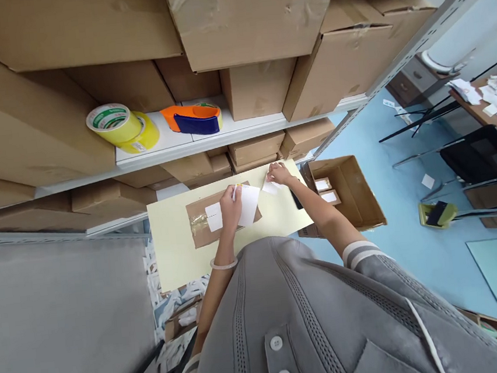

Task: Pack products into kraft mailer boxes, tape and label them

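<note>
My left hand (231, 206) is closed on a sheet of white paper (249, 203), its thumb and fingers pinching the upper left edge. Under that hand lies a flat brown cardboard box (203, 238) with clear tape and a white label (214, 217) on top. To the right, my right hand (279, 173) pinches a smaller piece of white paper (270, 187) by its upper edge. Both hands are over a pale yellow board (171, 229). A dark object (296, 199) shows partly behind my right forearm.
A shelf (243, 129) ahead bears large cartons, yellow tape rolls (120, 128) and an orange and blue tape dispenser (193, 119). Right of the board stands an open carton (359, 193) with small labelled boxes (329, 196). A black chair (483, 155) is farther right.
</note>
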`<action>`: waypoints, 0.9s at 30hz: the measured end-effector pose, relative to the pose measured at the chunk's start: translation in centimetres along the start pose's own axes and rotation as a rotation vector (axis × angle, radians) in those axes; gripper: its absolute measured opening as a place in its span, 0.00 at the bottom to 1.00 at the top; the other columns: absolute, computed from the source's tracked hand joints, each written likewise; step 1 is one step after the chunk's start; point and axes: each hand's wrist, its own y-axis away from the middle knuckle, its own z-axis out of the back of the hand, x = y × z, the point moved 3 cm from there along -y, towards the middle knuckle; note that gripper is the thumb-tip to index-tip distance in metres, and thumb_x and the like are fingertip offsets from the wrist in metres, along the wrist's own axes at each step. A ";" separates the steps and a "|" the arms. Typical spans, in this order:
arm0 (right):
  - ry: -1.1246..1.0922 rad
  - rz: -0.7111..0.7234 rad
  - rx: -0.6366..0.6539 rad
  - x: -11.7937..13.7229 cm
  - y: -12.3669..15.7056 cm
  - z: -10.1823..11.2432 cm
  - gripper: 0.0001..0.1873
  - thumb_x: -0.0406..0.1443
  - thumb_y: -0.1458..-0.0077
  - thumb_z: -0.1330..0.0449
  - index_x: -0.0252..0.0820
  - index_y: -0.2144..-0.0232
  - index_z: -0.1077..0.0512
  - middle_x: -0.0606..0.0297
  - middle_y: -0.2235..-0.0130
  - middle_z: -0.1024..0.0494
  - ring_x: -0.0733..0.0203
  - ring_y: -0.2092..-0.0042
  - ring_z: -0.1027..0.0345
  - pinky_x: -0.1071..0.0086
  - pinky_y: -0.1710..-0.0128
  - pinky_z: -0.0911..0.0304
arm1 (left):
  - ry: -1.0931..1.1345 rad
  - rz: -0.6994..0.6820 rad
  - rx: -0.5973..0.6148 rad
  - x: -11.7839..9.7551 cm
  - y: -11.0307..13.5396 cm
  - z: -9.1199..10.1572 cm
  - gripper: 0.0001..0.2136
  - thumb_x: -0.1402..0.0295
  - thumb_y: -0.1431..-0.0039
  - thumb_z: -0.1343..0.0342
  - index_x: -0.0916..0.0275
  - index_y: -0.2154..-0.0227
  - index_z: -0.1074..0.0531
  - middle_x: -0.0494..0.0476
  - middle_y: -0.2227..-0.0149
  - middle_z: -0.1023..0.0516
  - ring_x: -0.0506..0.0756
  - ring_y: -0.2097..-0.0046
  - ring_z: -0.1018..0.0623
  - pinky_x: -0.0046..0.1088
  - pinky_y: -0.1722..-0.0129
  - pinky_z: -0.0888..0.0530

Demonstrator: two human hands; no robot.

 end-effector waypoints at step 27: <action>-1.019 -0.104 -0.559 9.3 12.3 6.2 0.18 0.51 0.48 0.38 0.44 0.71 0.32 0.60 0.67 0.25 0.53 0.62 0.31 0.62 0.61 0.35 | 0.440 0.103 0.266 -3.8 0.2 -2.3 0.14 0.54 0.44 0.40 0.61 0.70 0.28 0.54 0.67 0.22 0.54 0.64 0.22 0.31 0.63 0.24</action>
